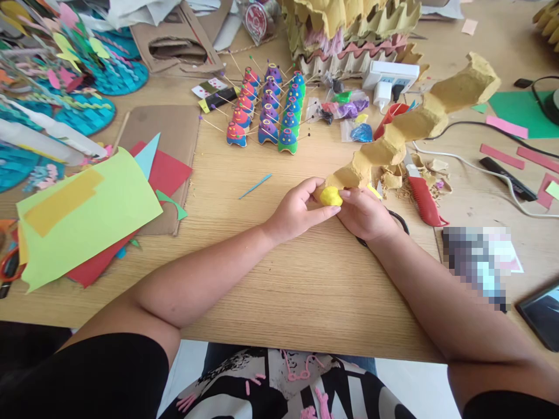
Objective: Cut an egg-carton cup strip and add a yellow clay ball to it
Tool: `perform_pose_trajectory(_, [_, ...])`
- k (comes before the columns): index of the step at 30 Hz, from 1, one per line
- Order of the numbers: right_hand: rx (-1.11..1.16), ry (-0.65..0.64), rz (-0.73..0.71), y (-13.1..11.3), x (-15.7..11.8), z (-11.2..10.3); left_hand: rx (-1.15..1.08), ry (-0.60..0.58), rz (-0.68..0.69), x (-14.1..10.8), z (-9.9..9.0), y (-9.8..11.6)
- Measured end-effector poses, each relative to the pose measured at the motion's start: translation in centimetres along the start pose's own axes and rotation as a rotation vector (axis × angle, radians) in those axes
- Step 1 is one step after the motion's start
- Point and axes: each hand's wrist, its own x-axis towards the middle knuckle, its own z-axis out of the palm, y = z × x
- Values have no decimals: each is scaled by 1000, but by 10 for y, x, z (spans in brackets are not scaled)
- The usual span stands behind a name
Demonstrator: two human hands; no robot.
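A long strip of yellow-brown egg carton cups (384, 145) slants from my hands up to the far right, its far end raised off the table. At its near end sits a smooth lump of bright yellow clay (331, 196). My left hand (290, 212) is closed around this end, fingers behind and thumb against the clay's lower edge. My right hand (365, 214) grips the strip from the right, its thumb touching the clay. Black loops (399, 221) under my right wrist are mostly hidden. A thin blue stick (255, 186) lies left of my hands.
Three rows of painted carton caterpillars (268, 107) with pin feelers stand ahead. A red-handled knife (421, 195) lies right, among carton scraps. Stacked egg trays (349, 41) and a white power strip (390, 75) are behind. Coloured paper (91, 215) covers the left side.
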Motion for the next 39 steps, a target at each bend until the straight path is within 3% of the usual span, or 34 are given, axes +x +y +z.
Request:
perform_pose_trajectory(14, [-24, 94, -15, 5, 2, -1, 51, 21, 1, -1, 2, 5])
perform_pose_trajectory(39, [-64, 136, -23, 6, 1, 1, 54, 12, 14, -2, 3, 6])
